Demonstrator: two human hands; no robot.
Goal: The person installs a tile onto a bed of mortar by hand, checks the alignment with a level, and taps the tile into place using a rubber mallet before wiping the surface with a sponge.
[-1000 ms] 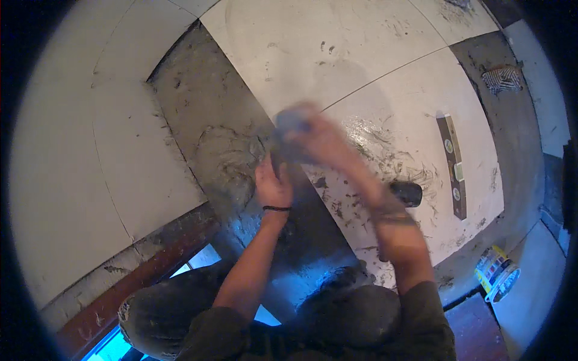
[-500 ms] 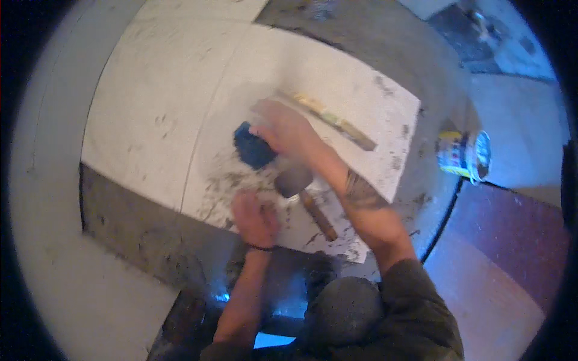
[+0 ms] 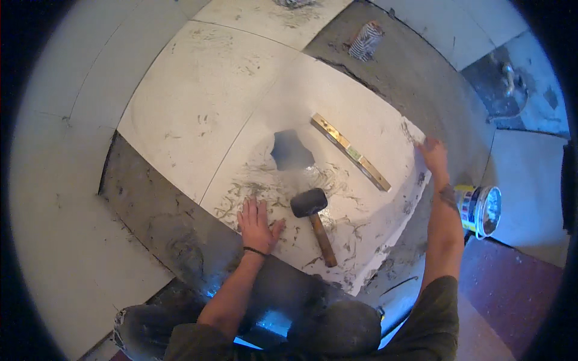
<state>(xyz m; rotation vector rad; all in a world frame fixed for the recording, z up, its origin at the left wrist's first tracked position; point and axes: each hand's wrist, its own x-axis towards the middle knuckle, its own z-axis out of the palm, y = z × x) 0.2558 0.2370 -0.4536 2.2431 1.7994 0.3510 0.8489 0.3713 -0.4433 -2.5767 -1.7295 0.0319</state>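
A pale, mortar-smeared floor tile (image 3: 361, 216) lies in front of me. My left hand (image 3: 256, 225) rests palm down near its front edge, fingers spread, holding nothing. At the right edge, my right hand (image 3: 433, 157) is bent round the tile's rim, thumb side toward the top face; some fingers are hidden. Between my hands lies a rubber mallet (image 3: 309, 203) with a black head and wooden handle. Beyond it is a dark blue piece, perhaps a cloth or sponge (image 3: 291, 150), partly hazed. A yellow spirit level (image 3: 351, 152) lies diagonally to its right.
A bucket (image 3: 478, 210) lies tipped beyond my right forearm. Bare grey mortar floor (image 3: 162, 210) borders the tile at left. A striped packet (image 3: 365, 41) sits on grey floor at the back. A pipe fitting (image 3: 509, 78) stands at the far right.
My right hand has left the blue piece and moved right to the tile's edge. My left hand has stayed on the tile, its fingers now spread. The view has shifted.
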